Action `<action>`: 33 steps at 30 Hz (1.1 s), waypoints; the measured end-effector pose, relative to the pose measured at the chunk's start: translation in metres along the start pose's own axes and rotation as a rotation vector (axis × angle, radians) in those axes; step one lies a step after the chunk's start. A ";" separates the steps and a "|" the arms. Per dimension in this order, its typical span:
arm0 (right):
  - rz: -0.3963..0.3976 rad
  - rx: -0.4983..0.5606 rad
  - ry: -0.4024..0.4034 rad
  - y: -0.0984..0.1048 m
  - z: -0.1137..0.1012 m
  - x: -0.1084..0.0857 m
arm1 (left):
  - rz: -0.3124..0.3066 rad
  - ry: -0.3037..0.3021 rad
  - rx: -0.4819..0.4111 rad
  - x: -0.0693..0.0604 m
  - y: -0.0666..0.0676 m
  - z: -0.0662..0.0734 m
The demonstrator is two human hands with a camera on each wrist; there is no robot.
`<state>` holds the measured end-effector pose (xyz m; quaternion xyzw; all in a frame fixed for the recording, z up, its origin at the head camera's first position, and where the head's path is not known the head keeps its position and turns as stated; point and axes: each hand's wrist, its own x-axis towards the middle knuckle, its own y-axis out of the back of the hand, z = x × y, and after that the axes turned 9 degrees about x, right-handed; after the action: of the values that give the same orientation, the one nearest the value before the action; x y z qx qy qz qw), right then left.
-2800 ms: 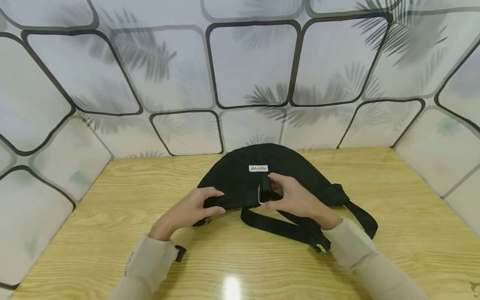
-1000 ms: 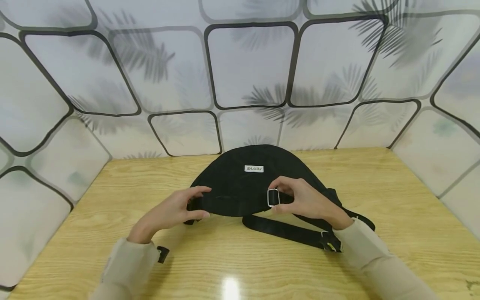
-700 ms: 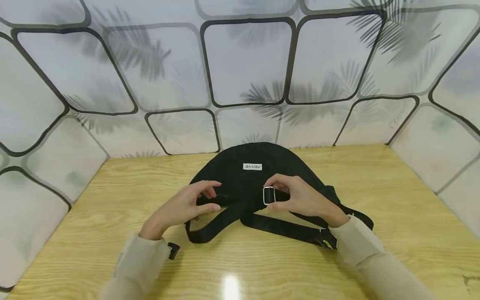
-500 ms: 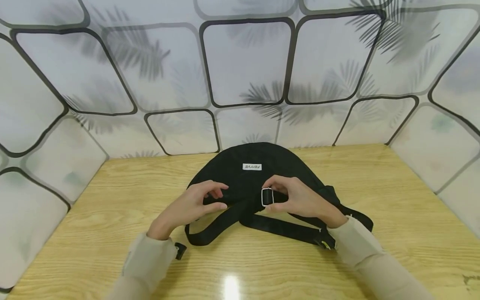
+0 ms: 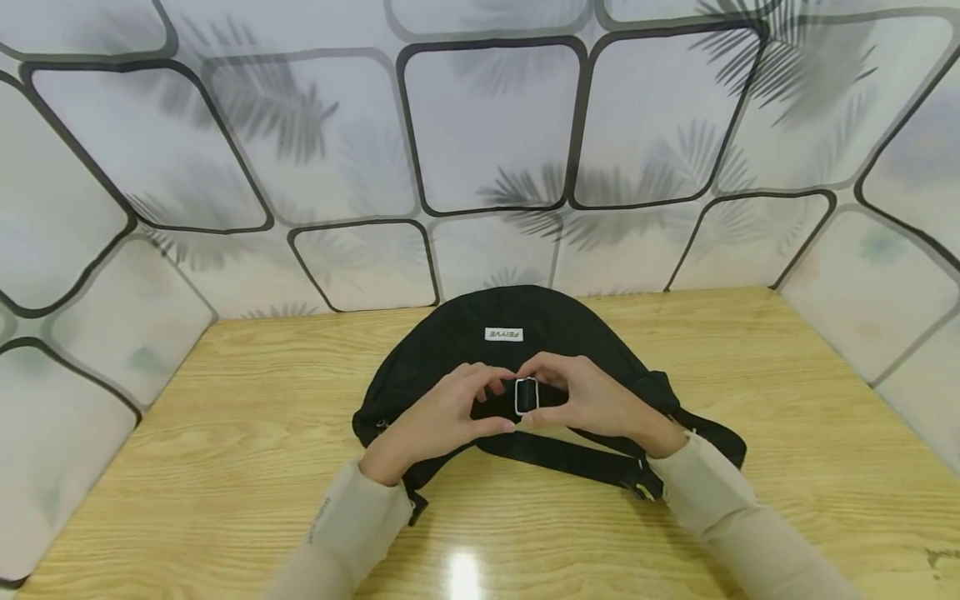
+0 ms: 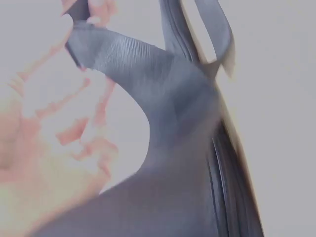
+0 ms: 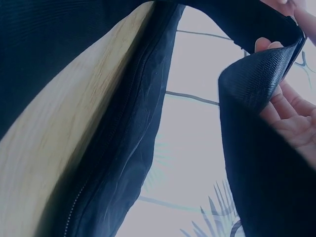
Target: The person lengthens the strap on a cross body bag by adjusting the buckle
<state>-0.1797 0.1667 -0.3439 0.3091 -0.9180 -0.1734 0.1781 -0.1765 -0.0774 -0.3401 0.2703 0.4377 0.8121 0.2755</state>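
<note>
One black half-moon bag (image 5: pixel 450 354) lies in front of us on the wooden tabletop (image 5: pixel 225 433), its curved edge towards the patterned wall covering (image 5: pixel 495 125) and its white label (image 5: pixel 504 334) upside down to us. Our right hand (image 5: pixel 596 400) pinches a silver-framed buckle (image 5: pixel 527 397) at the bag's near side, thumb below, fingers above. Our left hand (image 5: pixel 442 417) faces it, thumb and fingers spread wide just beside the buckle; whether they touch it we cannot tell. From our left wrist, in a washed-out view, we see a broad black strap (image 6: pixel 182 94) curving up towards our fingertips. Another strap (image 5: pixel 555 458) runs to a black clip (image 5: pixel 643 482) by our right sleeve (image 5: pixel 720 500), and a small black end piece (image 5: pixel 417 507) shows beside our left sleeve (image 5: pixel 360 521).
</note>
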 end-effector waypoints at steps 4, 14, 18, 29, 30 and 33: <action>0.000 0.024 0.009 -0.001 0.000 0.001 | 0.023 0.055 -0.015 0.005 -0.004 0.007; -0.005 0.010 -0.011 -0.003 -0.002 -0.001 | 0.035 0.021 -0.050 0.007 -0.010 0.006; -0.029 0.016 -0.026 0.002 -0.003 -0.002 | 0.029 -0.003 -0.041 0.007 -0.009 0.005; -0.073 -0.088 -0.064 0.019 0.002 -0.011 | 0.046 -0.024 -0.056 0.002 -0.001 -0.003; -0.071 -0.103 -0.058 0.020 0.002 -0.011 | 0.048 -0.021 -0.059 0.001 0.000 -0.004; -0.063 -0.115 -0.046 0.021 0.004 -0.014 | 0.042 -0.009 -0.068 -0.001 0.002 -0.007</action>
<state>-0.1821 0.1921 -0.3414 0.3233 -0.9001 -0.2384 0.1687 -0.1811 -0.0827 -0.3418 0.2738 0.4027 0.8308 0.2695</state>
